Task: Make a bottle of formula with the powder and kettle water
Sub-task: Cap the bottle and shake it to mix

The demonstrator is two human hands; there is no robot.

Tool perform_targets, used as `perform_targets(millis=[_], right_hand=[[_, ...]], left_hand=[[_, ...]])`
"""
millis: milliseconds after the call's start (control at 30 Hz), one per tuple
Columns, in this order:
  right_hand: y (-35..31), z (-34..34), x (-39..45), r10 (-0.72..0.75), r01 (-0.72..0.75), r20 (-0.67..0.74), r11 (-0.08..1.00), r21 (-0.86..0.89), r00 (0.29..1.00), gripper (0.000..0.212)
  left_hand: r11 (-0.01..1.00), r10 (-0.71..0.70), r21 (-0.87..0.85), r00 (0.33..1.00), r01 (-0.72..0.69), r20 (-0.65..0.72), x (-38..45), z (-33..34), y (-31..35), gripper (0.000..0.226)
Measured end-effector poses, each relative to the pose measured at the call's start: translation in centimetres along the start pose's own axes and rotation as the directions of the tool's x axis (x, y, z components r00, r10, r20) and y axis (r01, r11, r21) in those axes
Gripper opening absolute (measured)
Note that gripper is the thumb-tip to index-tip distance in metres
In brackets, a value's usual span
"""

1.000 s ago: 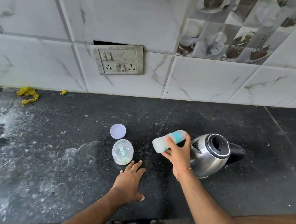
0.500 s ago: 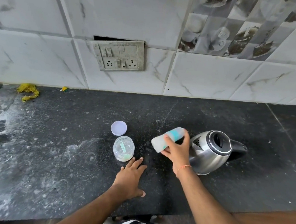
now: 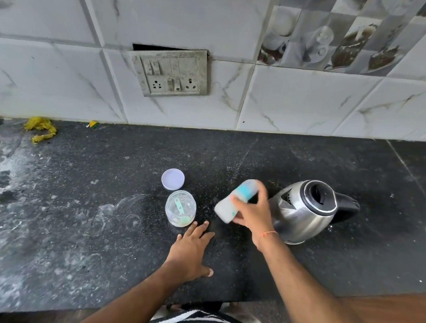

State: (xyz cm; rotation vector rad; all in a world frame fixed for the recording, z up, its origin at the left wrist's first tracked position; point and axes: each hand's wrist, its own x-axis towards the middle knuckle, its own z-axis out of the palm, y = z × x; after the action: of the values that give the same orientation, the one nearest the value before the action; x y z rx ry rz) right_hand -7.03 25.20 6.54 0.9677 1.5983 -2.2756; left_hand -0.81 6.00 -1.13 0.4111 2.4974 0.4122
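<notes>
1. Desk (image 3: 307, 168): a dark speckled stone surface, streaked with whitish powder and ring marks on its left part, set against a wall of white marbled tiles.
2. Bottle (image 3: 231, 203): a translucent body with a teal band, held off the desk and tilted, its lower end toward the left and its upper end toward the kettle. It is blurred, so its contents cannot be told.
3. Right hand (image 3: 252, 212): fingers and thumb are curled round the middle of the bottle. A thin orange thread is worn at the wrist.
4. Left hand (image 3: 190, 253): laid flat on the desk with fingers straight and slightly spread, nothing held. The fingertips lie just beside the powder jar; whether they touch it cannot be told.
5. Powder jar (image 3: 180, 208): clear, round and open, standing upright on the desk left of the bottle. A teal scoop (image 3: 179, 207) is seen inside it.
6. Jar lid (image 3: 172, 179): pale lilac, lying flat on the desk just behind the jar and apart from it.
7. Kettle (image 3: 304, 213): stainless steel with a black handle pointing right, standing on the desk just to the right of the right hand, its spout facing left.
8. Switch plate (image 3: 170, 72): a grimy panel with sockets, mounted on the wall above the jar.
9. Yellow scraps (image 3: 40, 129): lying at the desk's far left, by the wall.
</notes>
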Motion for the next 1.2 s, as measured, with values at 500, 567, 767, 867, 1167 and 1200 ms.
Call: perform_targets(millis=[500, 567, 767, 867, 1167, 1200], right_hand=[[-0.3, 0.6, 0.4, 0.109, -0.114, 0.04, 0.984, 0.135, 0.993, 0.081], [-0.3, 0.7, 0.1, 0.185, -0.191, 0.072, 0.976, 0.101, 0.98, 0.083], [-0.4, 0.7, 0.0, 0.204, -0.221, 0.095, 0.949, 0.226, 0.974, 0.08], [-0.1, 0.6, -0.3, 0.052, -0.054, 0.013, 0.986, 0.157, 0.999, 0.074], [-0.2, 0.3, -0.5, 0.029, -0.035, 0.037, 0.983, 0.181, 0.999, 0.08], [-0.3, 0.3, -0.4, 0.105, -0.119, 0.073, 0.965, 0.232, 0.992, 0.081]], left_hand=[[0.999, -0.001, -0.039, 1.0, 0.001, -0.002, -0.3, 0.0, -0.1, 0.112], [1.0, 0.003, -0.029, 1.0, -0.003, 0.003, -0.4, 0.1, -0.3, 0.112], [0.999, 0.01, -0.042, 1.0, -0.011, -0.001, -0.5, 0.0, -0.2, 0.112], [0.999, 0.018, -0.03, 1.0, -0.018, -0.001, -0.4, -0.1, -0.4, 0.111], [0.999, 0.027, -0.045, 1.0, -0.027, 0.001, -0.2, 0.3, -0.4, 0.111], [0.998, 0.026, -0.053, 1.0, -0.026, -0.001, -0.3, 0.3, -0.4, 0.112]])
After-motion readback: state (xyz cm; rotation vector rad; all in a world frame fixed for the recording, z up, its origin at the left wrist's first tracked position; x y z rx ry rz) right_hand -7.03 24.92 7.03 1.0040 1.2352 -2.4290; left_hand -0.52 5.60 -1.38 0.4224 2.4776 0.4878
